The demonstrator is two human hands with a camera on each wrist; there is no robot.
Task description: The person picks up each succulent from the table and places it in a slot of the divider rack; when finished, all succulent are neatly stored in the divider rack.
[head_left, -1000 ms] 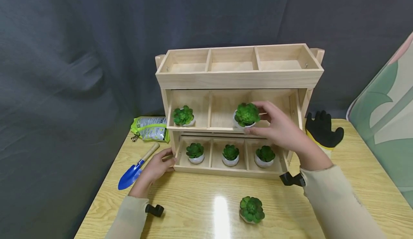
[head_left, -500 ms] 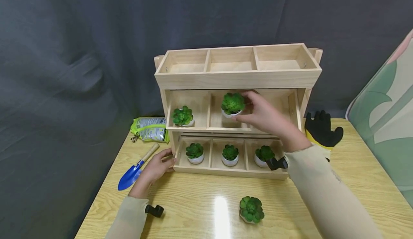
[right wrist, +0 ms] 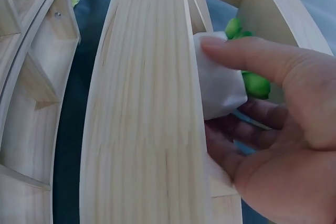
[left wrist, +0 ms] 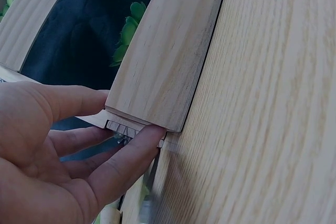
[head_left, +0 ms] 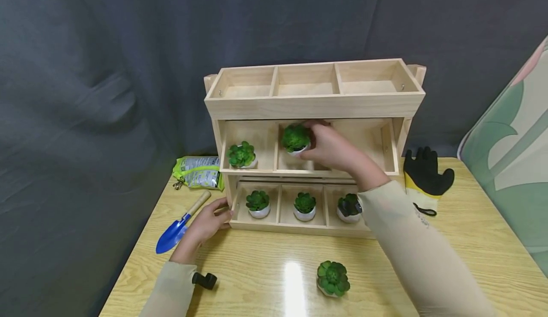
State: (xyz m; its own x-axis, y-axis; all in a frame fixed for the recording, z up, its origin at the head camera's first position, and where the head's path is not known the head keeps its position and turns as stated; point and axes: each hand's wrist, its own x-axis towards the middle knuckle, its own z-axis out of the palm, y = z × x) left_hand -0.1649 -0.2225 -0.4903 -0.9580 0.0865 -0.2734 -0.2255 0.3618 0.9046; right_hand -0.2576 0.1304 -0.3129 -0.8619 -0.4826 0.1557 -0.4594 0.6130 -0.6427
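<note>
My right hand grips a small potted succulent inside the middle compartment of the second tier of a wooden plant shelf. In the right wrist view, the thumb lies along its white pot, fingers behind, just inside the front board. At the bottom tier's left end, my left hand holds the corner; in the left wrist view, thumb and forefinger touch opposite edges of the board's end. Another succulent stands in the second tier's left compartment.
Several succulents fill the bottom tier, one per compartment. One more succulent stands on the table's front part. A blue trowel and a green bag lie left of the shelf. At right lies a black and yellow glove.
My right hand has carried the succulent leftward and inward, from near the second tier's front edge into its middle compartment. The left hand stays at the shelf corner.
</note>
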